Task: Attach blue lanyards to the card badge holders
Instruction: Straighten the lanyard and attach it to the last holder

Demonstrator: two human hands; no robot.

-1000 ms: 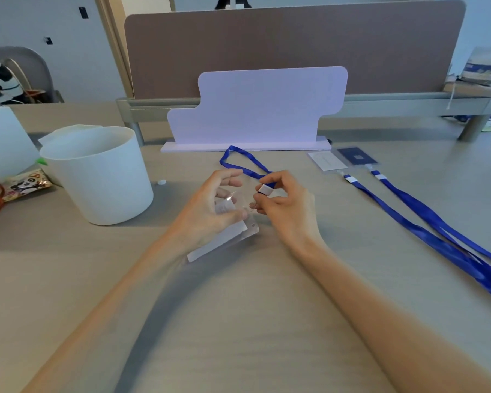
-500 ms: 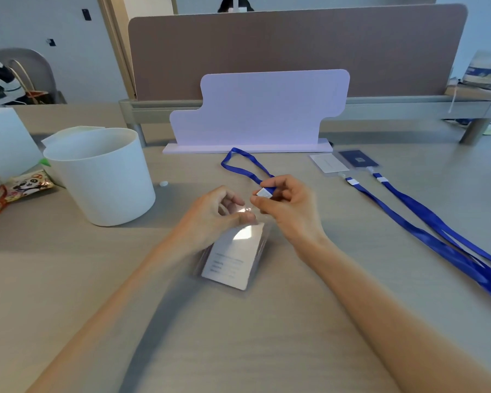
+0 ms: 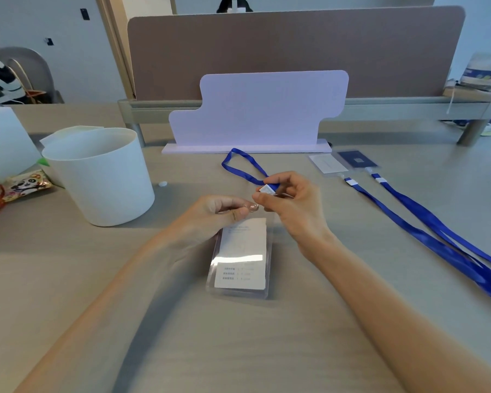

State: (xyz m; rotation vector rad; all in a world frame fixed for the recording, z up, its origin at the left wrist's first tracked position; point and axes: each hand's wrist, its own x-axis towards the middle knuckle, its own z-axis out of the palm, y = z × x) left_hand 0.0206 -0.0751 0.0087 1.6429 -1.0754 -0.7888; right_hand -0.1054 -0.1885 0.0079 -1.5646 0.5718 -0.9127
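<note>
Table (image 3: 238, 350) first. A pale stand (image 3: 267, 112) sits back-right of the bucket (image 3: 102, 177). Far right of the bucket, two finished lanyards (image 3: 425, 222) trail off from their badges (image 3: 328, 163), parked out of the way I guess.

Right of the bucket and nearer, the holder (image 3: 241, 259) lies card-side up, top end pointing away so the slot faces the hands. The left hand (image 3: 210, 214) has thumb and forefinger pinched on that top edge, probably to steady it.

The right hand (image 3: 292, 205), further from the bucket, pinches the lanyard (image 3: 244, 163) by its white clip (image 3: 267, 190). Its fingers are curled tight and the loop trails behind. The clip's just beside the slot, not through yet as far as I can tell.
</note>
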